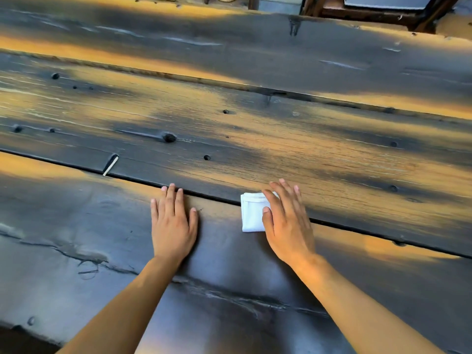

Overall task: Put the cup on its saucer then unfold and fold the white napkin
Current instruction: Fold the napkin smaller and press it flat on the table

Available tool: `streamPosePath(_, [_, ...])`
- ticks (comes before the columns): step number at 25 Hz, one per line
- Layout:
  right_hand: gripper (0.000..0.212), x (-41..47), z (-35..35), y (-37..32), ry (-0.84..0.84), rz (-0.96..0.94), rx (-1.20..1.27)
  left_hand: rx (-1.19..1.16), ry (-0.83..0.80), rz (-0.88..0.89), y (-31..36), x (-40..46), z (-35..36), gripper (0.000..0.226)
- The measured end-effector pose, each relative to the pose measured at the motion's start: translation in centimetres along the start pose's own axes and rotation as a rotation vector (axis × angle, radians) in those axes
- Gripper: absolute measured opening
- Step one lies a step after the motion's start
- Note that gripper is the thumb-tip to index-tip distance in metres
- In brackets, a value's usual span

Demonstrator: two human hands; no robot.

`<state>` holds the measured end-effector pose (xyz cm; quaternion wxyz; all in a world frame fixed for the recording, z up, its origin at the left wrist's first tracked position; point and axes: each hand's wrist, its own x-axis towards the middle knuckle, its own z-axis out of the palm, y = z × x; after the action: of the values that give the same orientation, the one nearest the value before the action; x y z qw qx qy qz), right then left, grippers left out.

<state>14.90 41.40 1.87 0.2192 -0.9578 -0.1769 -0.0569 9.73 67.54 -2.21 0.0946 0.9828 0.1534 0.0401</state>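
A small white napkin (251, 212), folded into a thick square, lies on the dark plank table (229, 129). My right hand (287, 221) rests flat on its right half, fingers spread and pointing away from me, thumb on the cloth. My left hand (172, 221) lies flat on the bare wood about a hand's width to the left of the napkin, palm down, fingers together. Neither hand grips anything. No cup or saucer is in view.
The table is made of wide dark planks with long gaps (217, 196) running across, knots and cracks. A dark wooden chair frame (370, 11) stands beyond the far edge at top right. The near table edge shows at bottom left.
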Motion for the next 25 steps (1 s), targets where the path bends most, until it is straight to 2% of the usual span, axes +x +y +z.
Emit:
streamPosePath(3, [0.059, 1.2, 0.8, 0.0, -0.271, 0.046, -0.129, 0.035, -0.08, -0.047, -2.4, -0.1, 0.6, 0.07])
streamPosePath(6, [0.064, 2.1, 1.9, 0.9, -0.387, 0.1, -0.187, 0.035, -0.096, -0.065, -2.7, 0.0, 0.9, 0.071])
streamPosePath(21, [0.074, 2.3, 3.6, 1.0, -0.391, 0.144, -0.248, 0.053, -0.083, -0.055, -2.7, 0.3, 0.7, 0.07])
streamPosePath(25, [0.073, 2.7, 2.7, 0.3, -0.461, 0.143, -0.308, 0.046, -0.093, -0.064, -2.6, 0.4, 0.4, 0.07])
